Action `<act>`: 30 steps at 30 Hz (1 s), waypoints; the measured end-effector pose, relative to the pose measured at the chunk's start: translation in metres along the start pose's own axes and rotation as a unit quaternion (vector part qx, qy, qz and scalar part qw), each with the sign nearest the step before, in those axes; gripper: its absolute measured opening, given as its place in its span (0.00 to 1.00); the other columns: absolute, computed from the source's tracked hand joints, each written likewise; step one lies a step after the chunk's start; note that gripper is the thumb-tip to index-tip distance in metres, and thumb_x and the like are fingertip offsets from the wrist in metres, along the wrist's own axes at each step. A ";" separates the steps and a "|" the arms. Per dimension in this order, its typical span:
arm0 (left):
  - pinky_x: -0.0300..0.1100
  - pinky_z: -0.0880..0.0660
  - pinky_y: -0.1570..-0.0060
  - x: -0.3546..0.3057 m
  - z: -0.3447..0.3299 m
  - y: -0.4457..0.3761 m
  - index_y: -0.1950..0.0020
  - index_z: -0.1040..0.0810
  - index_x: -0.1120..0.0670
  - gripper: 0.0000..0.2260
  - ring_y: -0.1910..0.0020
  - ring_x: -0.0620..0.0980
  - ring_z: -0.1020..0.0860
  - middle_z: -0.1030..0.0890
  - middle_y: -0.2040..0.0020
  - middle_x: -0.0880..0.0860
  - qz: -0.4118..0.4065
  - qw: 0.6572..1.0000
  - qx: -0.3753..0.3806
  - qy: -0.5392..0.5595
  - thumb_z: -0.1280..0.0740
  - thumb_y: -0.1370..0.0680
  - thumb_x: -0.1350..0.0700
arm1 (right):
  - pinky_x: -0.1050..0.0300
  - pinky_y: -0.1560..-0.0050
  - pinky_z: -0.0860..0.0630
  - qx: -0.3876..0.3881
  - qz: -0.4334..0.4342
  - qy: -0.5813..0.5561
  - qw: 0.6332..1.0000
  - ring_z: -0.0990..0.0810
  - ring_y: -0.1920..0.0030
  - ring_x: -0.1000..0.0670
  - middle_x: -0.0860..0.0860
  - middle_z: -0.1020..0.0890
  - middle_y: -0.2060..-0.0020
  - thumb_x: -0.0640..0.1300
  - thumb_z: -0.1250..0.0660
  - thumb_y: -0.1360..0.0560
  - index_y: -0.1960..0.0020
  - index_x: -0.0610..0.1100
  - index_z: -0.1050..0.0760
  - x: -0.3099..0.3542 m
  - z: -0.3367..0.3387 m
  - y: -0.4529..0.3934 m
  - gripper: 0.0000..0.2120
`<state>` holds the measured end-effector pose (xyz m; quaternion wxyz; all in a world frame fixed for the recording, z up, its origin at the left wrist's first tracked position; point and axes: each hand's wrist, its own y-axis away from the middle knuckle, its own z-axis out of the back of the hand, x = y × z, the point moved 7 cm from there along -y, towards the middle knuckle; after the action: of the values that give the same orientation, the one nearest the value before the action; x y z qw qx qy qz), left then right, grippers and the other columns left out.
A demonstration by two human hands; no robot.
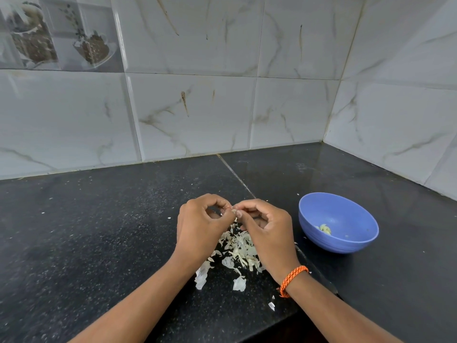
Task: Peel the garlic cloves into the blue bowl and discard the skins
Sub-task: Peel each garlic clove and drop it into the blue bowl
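Two bare forearms reached in from the bottom edge over a black speckled stone countertop (99, 219) set in a corner of pale marble-patterned wall tiles (197, 107). The left hand (200, 226) and the right hand (267, 231) met fingertip to fingertip above the counter, both with fingers curled, together pinching a small garlic clove (233, 211) between thumbs and forefingers. The clove was mostly hidden by the fingers, so how much skin remained on it could not be told. The right wrist wore an orange braided bracelet (293, 279).

Directly beneath the hands lay a loose pile of papery white garlic skins (238, 251), with larger flakes scattered toward the near edge of the counter.

To the right of the hands, close by but not touching them, a blue bowl (346, 243) stood upright on the counter. Inside it rested a few pale peeled cloves (324, 229) near the bottom.
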<state>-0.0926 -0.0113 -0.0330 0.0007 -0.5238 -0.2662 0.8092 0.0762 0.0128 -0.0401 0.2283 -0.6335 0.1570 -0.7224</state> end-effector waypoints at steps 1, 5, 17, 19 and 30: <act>0.55 0.18 0.63 0.001 -0.001 0.000 0.59 0.14 0.48 0.06 0.69 0.56 0.16 0.15 0.68 0.51 0.008 1.000 0.004 0.018 0.22 0.23 0.55 | 0.53 0.52 0.15 0.003 -0.006 -0.020 1.000 0.12 0.52 0.47 0.51 0.12 0.55 0.37 0.25 0.21 0.48 0.44 0.13 0.000 0.000 -0.001 0.04; 0.51 0.21 0.64 0.006 -0.003 -0.001 0.59 0.13 0.50 0.06 0.67 0.64 0.17 0.15 0.68 0.55 0.037 0.996 0.020 0.080 0.22 0.22 0.55 | 0.54 0.51 0.15 0.013 -0.045 -0.098 0.994 0.11 0.53 0.45 0.46 0.11 0.55 0.35 0.26 0.21 0.49 0.40 0.13 -0.003 -0.001 -0.004 0.04; 0.45 0.25 0.68 0.005 -0.008 0.001 0.57 0.13 0.55 0.06 0.72 0.54 0.22 0.16 0.66 0.60 0.059 0.986 0.055 0.149 0.24 0.20 0.59 | 0.56 0.52 0.15 0.006 -0.153 -0.228 0.961 0.13 0.56 0.45 0.38 0.12 0.53 0.32 0.27 0.22 0.46 0.37 0.13 -0.018 -0.003 -0.002 0.07; 0.45 0.25 0.68 0.004 -0.009 0.001 0.56 0.13 0.55 0.06 0.71 0.54 0.22 0.16 0.66 0.60 0.056 0.986 0.059 0.149 0.25 0.20 0.59 | 0.56 0.52 0.15 -0.001 -0.147 -0.218 0.965 0.13 0.55 0.44 0.39 0.12 0.54 0.32 0.27 0.22 0.46 0.37 0.13 -0.018 -0.002 -0.002 0.07; 0.42 0.27 0.71 0.004 -0.012 0.004 0.56 0.13 0.55 0.05 0.70 0.56 0.23 0.18 0.65 0.65 0.059 0.980 0.081 0.169 0.25 0.20 0.60 | 0.60 0.54 0.16 0.116 -0.311 -0.354 0.874 0.16 0.59 0.50 0.41 0.16 0.57 0.30 0.30 0.23 0.43 0.33 0.17 -0.025 -0.009 -0.004 0.09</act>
<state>-0.0831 -0.0080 -0.0418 0.0400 -0.6663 -0.1647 0.7262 0.0689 0.0292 -0.0603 0.1045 -0.8318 -0.2244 -0.4968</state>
